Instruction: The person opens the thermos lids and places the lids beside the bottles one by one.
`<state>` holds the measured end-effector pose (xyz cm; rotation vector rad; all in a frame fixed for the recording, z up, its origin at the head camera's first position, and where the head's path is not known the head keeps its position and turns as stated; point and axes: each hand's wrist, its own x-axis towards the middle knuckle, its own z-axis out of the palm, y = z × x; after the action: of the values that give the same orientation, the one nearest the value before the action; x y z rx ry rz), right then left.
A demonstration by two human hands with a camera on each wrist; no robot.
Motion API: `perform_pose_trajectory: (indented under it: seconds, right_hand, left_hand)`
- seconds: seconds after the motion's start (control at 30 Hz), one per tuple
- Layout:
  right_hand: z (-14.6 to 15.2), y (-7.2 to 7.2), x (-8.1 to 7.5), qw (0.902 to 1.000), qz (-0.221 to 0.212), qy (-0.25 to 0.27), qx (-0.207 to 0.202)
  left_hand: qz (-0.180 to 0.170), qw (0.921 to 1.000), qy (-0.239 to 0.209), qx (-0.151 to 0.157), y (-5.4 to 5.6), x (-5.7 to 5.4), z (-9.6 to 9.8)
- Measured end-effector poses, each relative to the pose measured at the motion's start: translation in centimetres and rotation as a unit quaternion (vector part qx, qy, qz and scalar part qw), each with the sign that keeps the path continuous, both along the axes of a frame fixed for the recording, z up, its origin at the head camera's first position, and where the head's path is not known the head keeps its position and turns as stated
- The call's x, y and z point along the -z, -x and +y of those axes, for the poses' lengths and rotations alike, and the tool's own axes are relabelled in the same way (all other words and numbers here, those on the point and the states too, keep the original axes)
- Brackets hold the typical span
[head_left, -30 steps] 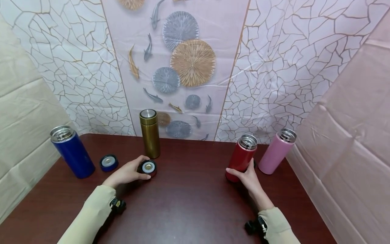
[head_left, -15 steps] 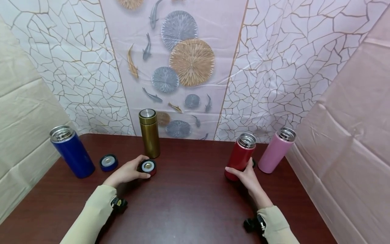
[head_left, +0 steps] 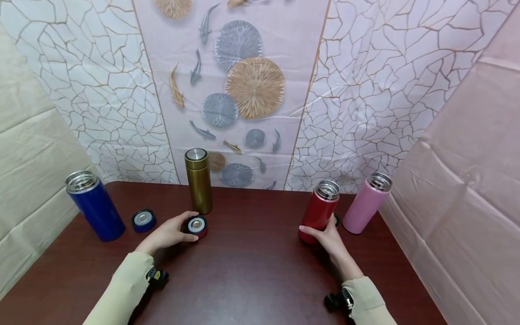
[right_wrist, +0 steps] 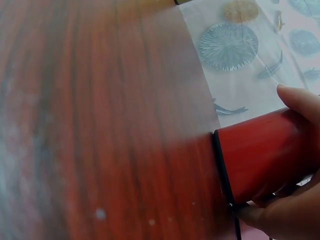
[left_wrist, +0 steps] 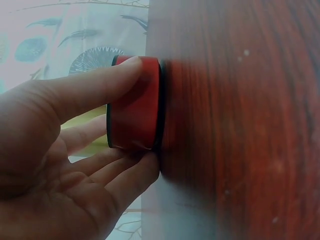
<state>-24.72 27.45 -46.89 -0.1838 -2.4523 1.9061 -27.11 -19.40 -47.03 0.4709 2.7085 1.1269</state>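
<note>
My left hand [head_left: 167, 234] holds a red lid [head_left: 197, 225] between thumb and fingers, its underside facing up. In the left wrist view, the red lid [left_wrist: 134, 107] has its dark-edged base right at the tabletop, with fingers wrapped round its side. On the right, my right hand [head_left: 335, 246] grips a red thermos bottle [head_left: 318, 211] low on its body. That bottle has no lid on, and its steel mouth shows. The right wrist view has the lower part of the red thermos bottle [right_wrist: 265, 157] between the thumb and the fingers, its base at the table.
A lidless blue bottle [head_left: 97, 210] stands far left beside its upturned blue lid [head_left: 144, 220]. Behind the left hand is a capped gold bottle [head_left: 200, 187]. A lidless pink bottle [head_left: 365, 205] stands right of the red one; another lid [head_left: 336, 220] is partly hidden there.
The head view has tilted up slightly, so the scene sits a little lower. Both hands keep their grips on the red lid and red bottle, with hardly any movement.
</note>
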Motion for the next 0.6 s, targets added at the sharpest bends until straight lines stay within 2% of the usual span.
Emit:
perform_pose_trajectory:
  seconds: [0.37,0.6]
  right_hand:
    - [-0.5,0.3,0.1,0.9999,0.012,0.004,-0.008]
    - [-1.0,0.7,0.1,0.9998,0.001,0.009,-0.016]
  left_hand:
    - [-0.001,1.0,0.0,0.0,0.1,0.2,-0.2]
    - [-0.003,1.0,0.004,0.0,0.4,0.3,-0.2]
